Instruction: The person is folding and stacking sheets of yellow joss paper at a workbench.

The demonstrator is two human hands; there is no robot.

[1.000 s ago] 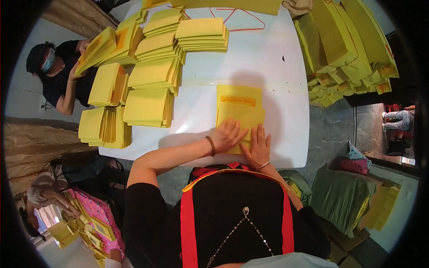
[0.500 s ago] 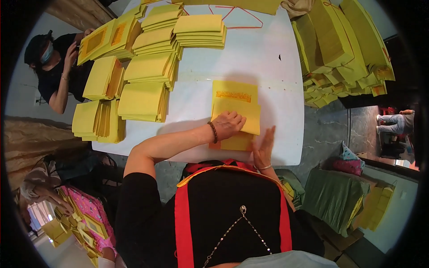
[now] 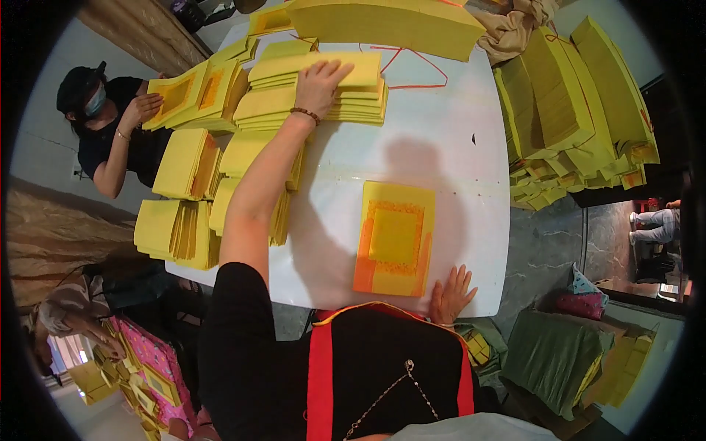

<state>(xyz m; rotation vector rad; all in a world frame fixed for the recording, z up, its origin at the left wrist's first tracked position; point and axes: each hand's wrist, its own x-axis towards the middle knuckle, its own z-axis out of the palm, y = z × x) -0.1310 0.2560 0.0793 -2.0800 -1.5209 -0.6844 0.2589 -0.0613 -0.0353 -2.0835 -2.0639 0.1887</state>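
My left arm reaches far across the white table (image 3: 471, 228). My left hand (image 3: 321, 88) has its fingers over a folded yellow paper (image 3: 360, 67) at the top of a stack, and the thumb is hidden. Under it lie more folded yellow papers (image 3: 360, 110). Close to my body lies a flat yellow sheet (image 3: 397, 235) with an orange patterned frame and an orange lower edge. To the right of that sheet, my right hand (image 3: 450, 295) rests near the table's front edge, fingers apart, holding nothing.
Several stacks of folded yellow paper (image 3: 180, 165) fill the table's left side. A long yellow paper block (image 3: 382, 26) and red string (image 3: 419, 84) are at the far side. Tied paper bundles (image 3: 562, 103) stand to the right. A masked person (image 3: 110, 125) handles paper at left.
My left hand has moved from the near sheet to the far stack with a folded paper. The near sheet now shows flat. My right hand has come down onto the table.
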